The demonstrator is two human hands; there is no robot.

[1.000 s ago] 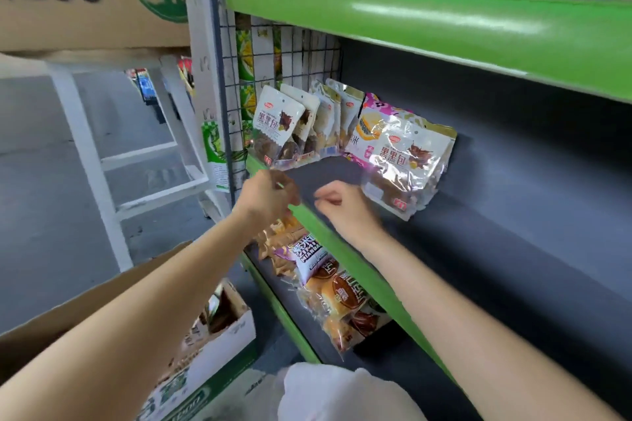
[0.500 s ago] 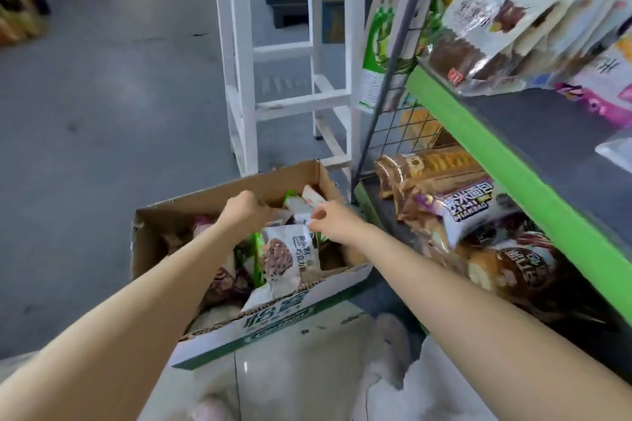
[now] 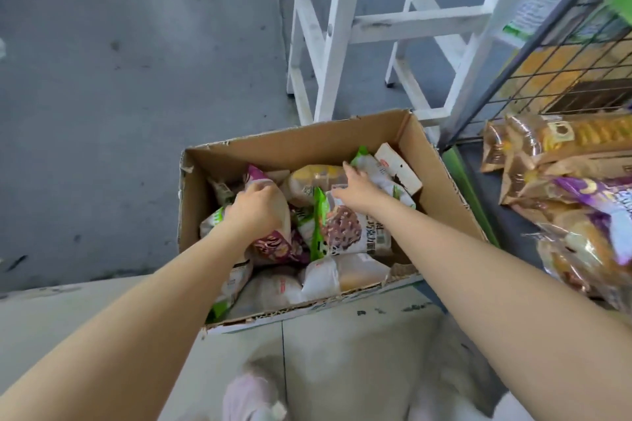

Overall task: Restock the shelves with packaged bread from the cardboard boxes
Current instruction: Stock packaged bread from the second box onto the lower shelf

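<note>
Down on the floor [image 3: 102,79] sat an open box [image 3: 301,147] made of brown cardboard, full of bread packs. Both hands were inside it. The left hand [image 3: 256,212] curled over a purple pack [image 3: 277,246] at about 9 o'clock in the box and held it. The right hand [image 3: 355,190] lay with its fingers [image 3: 349,168] spread out straight on top of the packs at about 1 o'clock, touching a green-and-white pack [image 3: 372,167] but not gripping it. Between the two hands lay a pack with a dark spotty bun picture [image 3: 345,232] and a bright green edge. Pale, soft-looking packs [image 3: 328,278] filled the near side at 6 o'clock. A white pack with a small hole [image 3: 398,169] leaned in the far right corner.

At 3 o'clock from the box was a low shelf [image 3: 506,215] with a green edge. Shiny brown and gold bread bags [image 3: 547,140] were piled on it, with a purple bag [image 3: 602,195] in front of them. A black wire grid [image 3: 561,72] stood at the shelf's end.

At 12 o'clock stood a white wooden frame [image 3: 342,27], scuffed and chipped. The floor was grey and a bit stained, with a lighter strip near the person's feet.
</note>
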